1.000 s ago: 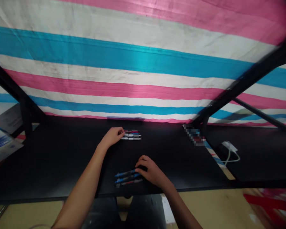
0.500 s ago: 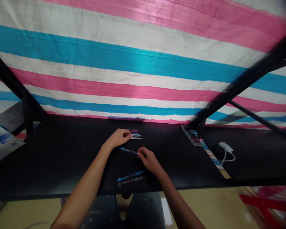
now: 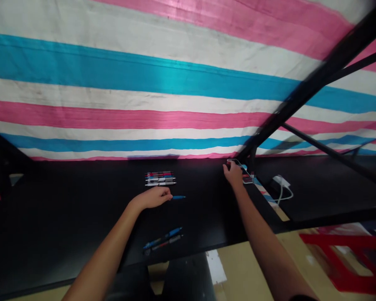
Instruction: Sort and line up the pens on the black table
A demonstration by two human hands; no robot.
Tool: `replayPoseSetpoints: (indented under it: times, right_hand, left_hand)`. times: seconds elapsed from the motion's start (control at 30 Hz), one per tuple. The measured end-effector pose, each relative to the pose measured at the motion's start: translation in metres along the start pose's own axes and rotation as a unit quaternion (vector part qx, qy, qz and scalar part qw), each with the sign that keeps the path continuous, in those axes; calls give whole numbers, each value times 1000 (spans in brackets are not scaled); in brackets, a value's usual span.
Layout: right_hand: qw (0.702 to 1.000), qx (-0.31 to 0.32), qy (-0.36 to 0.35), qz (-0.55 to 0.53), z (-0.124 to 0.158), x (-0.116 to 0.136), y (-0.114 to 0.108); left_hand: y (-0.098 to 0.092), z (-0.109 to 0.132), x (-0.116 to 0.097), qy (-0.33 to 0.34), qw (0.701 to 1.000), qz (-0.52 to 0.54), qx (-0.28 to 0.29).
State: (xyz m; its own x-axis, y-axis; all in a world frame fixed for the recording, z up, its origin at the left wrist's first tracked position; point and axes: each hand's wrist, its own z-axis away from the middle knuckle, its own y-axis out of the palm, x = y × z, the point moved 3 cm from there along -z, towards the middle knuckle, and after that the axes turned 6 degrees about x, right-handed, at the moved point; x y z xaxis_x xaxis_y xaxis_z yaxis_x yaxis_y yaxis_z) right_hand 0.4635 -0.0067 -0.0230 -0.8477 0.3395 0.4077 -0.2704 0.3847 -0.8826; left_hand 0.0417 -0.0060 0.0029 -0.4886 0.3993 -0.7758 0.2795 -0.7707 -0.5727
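My left hand (image 3: 155,197) is closed on a blue pen (image 3: 179,197), whose free end points right past my fingertips. Just beyond it, several pens (image 3: 159,179) lie side by side in a row, among them red, blue and white ones. Nearer to me, a blue pen (image 3: 163,238) and a dark grey pen (image 3: 167,242) lie slanted. My right hand (image 3: 233,172) is over a phone-like flat object (image 3: 247,179) by the frame post, with thumb and index finger apart. The hand covers much of this object, and part of it is blurred out.
The black table (image 3: 65,217) ends at a gap on the right, before a second black tabletop (image 3: 326,188) bearing a white charger with cable (image 3: 281,182). A slanting black post (image 3: 288,102) rises there. Striped sheeting (image 3: 144,75) hangs behind. A red plastic object (image 3: 341,267) is below right.
My right hand has let go of the blue pen and moved right to the phone-like object. My left hand has left the row and taken the pen. The view has shifted right.
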Motion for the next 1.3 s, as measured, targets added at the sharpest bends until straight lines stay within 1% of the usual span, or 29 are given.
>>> replayPoseSetpoints:
  times: [0.03, 0.1, 0.17, 0.23, 0.3, 0.37, 0.47, 0.53, 0.57, 0.6, 0.63, 0.67, 0.7, 0.73, 0.77, 0.8, 0.83, 0.87, 0.9, 0.93, 0.97, 1.0, 1.07, 1.1, 1.17, 1.2, 1.27, 1.3]
  right_hand:
    - [999, 22, 7, 38, -14, -15, -1]
    - [993, 55, 26, 100, -34, -37, 0]
    - [986, 83, 39, 139, -46, -48, 5]
    - [981, 100, 48, 158, -52, -53, 9]
    - [979, 104, 41, 170, -51, -53, 9]
    - [978, 97, 29, 181, -44, -50, 4]
    - [981, 65, 31, 178, -21, -38, -9]
    - [990, 32, 10, 136, 3, -19, -15]
    - [995, 30, -9, 97, 18, -4, -15]
    - [998, 38, -29, 44, 35, 12, -13]
    - [996, 64, -51, -20, 53, 31, -7]
    - [987, 108, -75, -93, 72, 53, 1]
    - [969, 164, -91, -160, 91, 75, 10]
    - [945, 218, -110, -220, 109, 98, 20]
    - [920, 257, -131, -266, 126, 120, 28]
    - [903, 275, -147, -296, 138, 139, 35]
    - [893, 281, -167, -309, 145, 154, 40]
    - [894, 267, -189, -307, 147, 164, 42]
    - [904, 232, -199, -300, 142, 168, 41]
    - [917, 192, -199, -288, 131, 166, 38]
    - [934, 148, -189, -266, 114, 157, 34]
    - [954, 100, -166, -229, 95, 142, 27]
    - [991, 17, -81, -104, 52, 100, 13]
    - [998, -7, -45, -39, 32, 77, 7]
    - [997, -34, 20, 68, 0, 32, -1]
    - [993, -31, 45, 105, -11, 14, -2]
    - [986, 3, 59, 158, -24, -13, 2]
    - [983, 18, 53, 177, -27, -20, 5]
  left_hand:
    - [2, 0, 0, -2, 1000, -2, 11]
    - [4, -1, -1, -5, 1000, -7, 18]
    - [4, -1, -2, -12, 1000, -15, 13]
    - [4, -1, -4, -21, 999, -26, 8]
    - [3, 0, -5, -30, 999, -38, 3]
    - [3, 0, -6, -34, 999, -41, -1]
    - [2, 1, -7, -35, 999, -30, -9]
    - [2, 0, -6, -36, 999, -19, -15]
    - [2, -1, -5, -34, 999, -14, -19]
    - [2, -2, -5, -28, 999, -9, -26]
    - [1, -3, -4, -18, 999, -3, -33]
    - [1, -5, -3, -8, 999, 3, -41]
    - [1, -6, -2, 2, 999, 9, -50]
    - [0, -7, -1, 11, 998, 13, -58]
    - [0, -8, 0, 18, 997, 14, -69]
    - [-1, -9, 1, 24, 997, 13, -78]
    - [-1, -10, 2, 30, 996, 10, -86]
    - [-2, -10, 2, 32, 995, 7, -93]
    - [-3, -10, 3, 32, 995, 5, -98]
    - [-3, -10, 4, 29, 994, 4, -101]
    - [-4, -10, 4, 24, 994, 4, -104]
    - [-4, -10, 5, 18, 994, 3, -106]
    - [-4, -10, 4, 11, 994, -2, -108]
    - [-3, -10, 4, 11, 994, -6, -108]
    - [-2, -10, 3, 13, 994, -20, -104]
    - [-1, -10, 3, 14, 995, -26, -99]
    - [0, -12, 3, 13, 995, -34, -94]
    - [0, -12, 3, 8, 995, -36, -94]
